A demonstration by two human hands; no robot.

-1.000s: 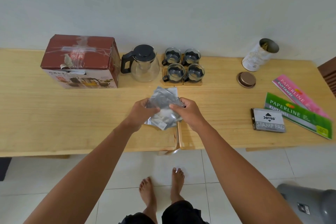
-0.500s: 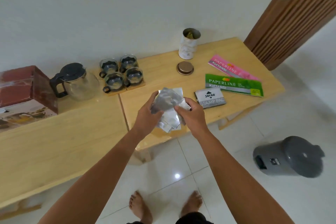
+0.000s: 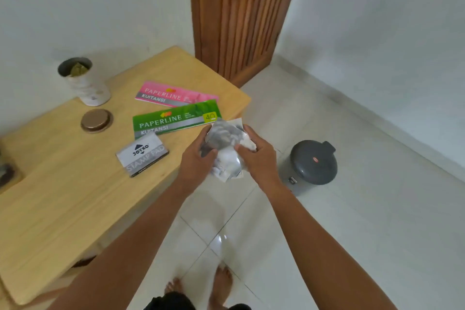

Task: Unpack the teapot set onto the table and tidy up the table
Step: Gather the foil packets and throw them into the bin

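Both my hands hold a crumpled bundle of clear and silvery plastic wrapping (image 3: 226,145) just past the table's right front corner, above the floor. My left hand (image 3: 197,161) grips its left side and my right hand (image 3: 256,156) grips its right side. The wooden table (image 3: 63,209) fills the left of the view. The teapot, the cups and the red box are out of view.
A grey lidded bin (image 3: 312,163) stands on the white tiled floor right of my hands. On the table lie a stamp pad box (image 3: 142,155), a green receipt book (image 3: 176,118), a pink receipt book (image 3: 173,94), a round lid (image 3: 96,120) and an open tin (image 3: 84,80). A wooden door (image 3: 239,12) is behind.
My view has swung right and the wrapping has travelled with both hands from over the table to beyond its right corner, near the bin. The teapot, cups and box have left the view.
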